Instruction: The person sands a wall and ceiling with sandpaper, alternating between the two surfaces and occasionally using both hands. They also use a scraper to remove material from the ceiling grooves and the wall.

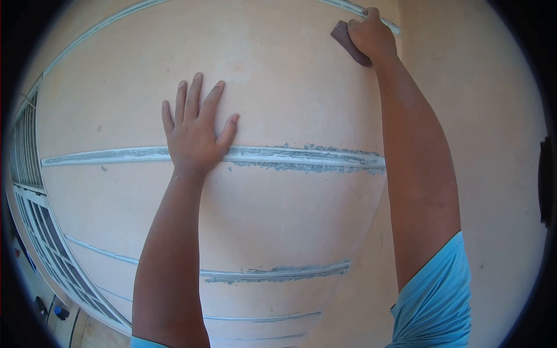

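Observation:
My left hand (197, 130) lies flat against the peach-coloured wall (290, 87), fingers spread, its heel over a white-and-grey horizontal strip (301, 157). Nothing is held in it. High at the upper right, my right hand (371, 37) grips a folded piece of dark brown sandpaper (351, 46), which sticks out to the left of the fingers. That hand is up against another pale strip (342, 6) near the wall corner. Part of the sandpaper is hidden by my fingers. Rough grey patches border the middle strip.
More strips cross the wall lower down, including one with ragged grey edges (278, 272). A barred window (55, 249) is at the left. Dark and blue items (61, 312) lie on the floor at lower left. A side wall (481, 145) meets this one at the right.

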Available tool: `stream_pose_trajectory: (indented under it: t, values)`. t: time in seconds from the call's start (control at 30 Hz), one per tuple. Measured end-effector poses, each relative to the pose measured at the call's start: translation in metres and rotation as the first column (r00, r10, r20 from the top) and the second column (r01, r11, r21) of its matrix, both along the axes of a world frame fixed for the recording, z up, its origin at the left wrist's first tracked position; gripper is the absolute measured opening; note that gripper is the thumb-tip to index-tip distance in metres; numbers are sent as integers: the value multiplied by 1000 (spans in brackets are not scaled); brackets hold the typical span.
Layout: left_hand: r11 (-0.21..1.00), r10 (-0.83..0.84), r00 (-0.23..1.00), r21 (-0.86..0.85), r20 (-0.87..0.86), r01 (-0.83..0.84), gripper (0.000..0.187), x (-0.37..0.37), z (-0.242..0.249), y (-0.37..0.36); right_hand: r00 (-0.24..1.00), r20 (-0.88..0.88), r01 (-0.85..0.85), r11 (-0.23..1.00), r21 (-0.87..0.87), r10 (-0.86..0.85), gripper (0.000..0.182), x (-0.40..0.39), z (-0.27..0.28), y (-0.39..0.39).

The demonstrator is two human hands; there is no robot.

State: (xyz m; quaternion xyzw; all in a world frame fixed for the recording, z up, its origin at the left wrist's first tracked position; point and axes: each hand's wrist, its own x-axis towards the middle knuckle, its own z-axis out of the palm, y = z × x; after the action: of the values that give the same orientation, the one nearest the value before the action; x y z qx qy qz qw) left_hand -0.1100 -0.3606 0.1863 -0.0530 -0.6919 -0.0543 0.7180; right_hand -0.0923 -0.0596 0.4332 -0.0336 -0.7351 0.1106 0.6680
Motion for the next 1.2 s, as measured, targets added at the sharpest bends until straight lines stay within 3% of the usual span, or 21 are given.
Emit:
stream_pose_trajectory:
  t: [0.03, 0.1, 0.43, 0.53, 0.63, 0.73, 0.83, 0.9, 0.93, 1.03, 1.13, 1.2]
  values:
    - [1000, 0, 1000, -2, -9, 0, 59, -1, 0, 0, 1000, 4, 2, 1000, 0, -2, 60, -2, 0, 3]
    - [1000, -2, 1000, -1, -16, 2, 59, -1, 1, 0, 993, 119, -2, 1000, 9, 1, 79, 20, -9, -11]
    - [1000, 27, 999, -4, -27, -27, 59, -3, 0, -1, 987, 138, -90, 996, 28, 85, 78, 28, -17, -12]
    - [1000, 21, 999, -2, -34, -21, 59, -3, -1, 0, 1000, 16, -16, 999, 52, 15, 77, 19, -13, -10]
    - [1000, 23, 999, -2, -41, -24, 58, -4, -1, -1, 979, 151, -132, 990, -47, 138, 74, 33, -16, -19]
    - [1000, 21, 999, -6, -40, -21, 58, -3, 0, 0, 991, 42, -125, 992, -22, 125, 69, 21, -14, -10]
    - [1000, 23, 999, 4, -34, -23, 58, -2, 0, 0, 972, -87, -228, 965, -133, 218, 62, 9, 3, -1]
    - [1000, 20, 999, 1, -27, -20, 58, -2, 0, 1, 982, -187, 21, 999, 50, -11, 53, -7, 19, 11]
    - [1000, 19, 999, -1, -30, -19, 58, -1, 0, 1, 982, -186, 20, 999, 47, -11, 53, -7, 20, 12]
    - [1000, 10, 999, 0, -38, -10, 59, -1, 0, 2, 987, -121, -111, 992, -61, 103, 44, 20, 13, -4]
    - [1000, 2, 999, 0, -40, -2, 59, -1, 0, 1, 969, -241, -68, 997, -36, 57, 33, 5, 20, 9]
    - [1000, 3, 999, 6, -41, -3, 59, -1, 1, 1, 932, -327, -161, 987, 17, 157, 25, -3, 19, 15]
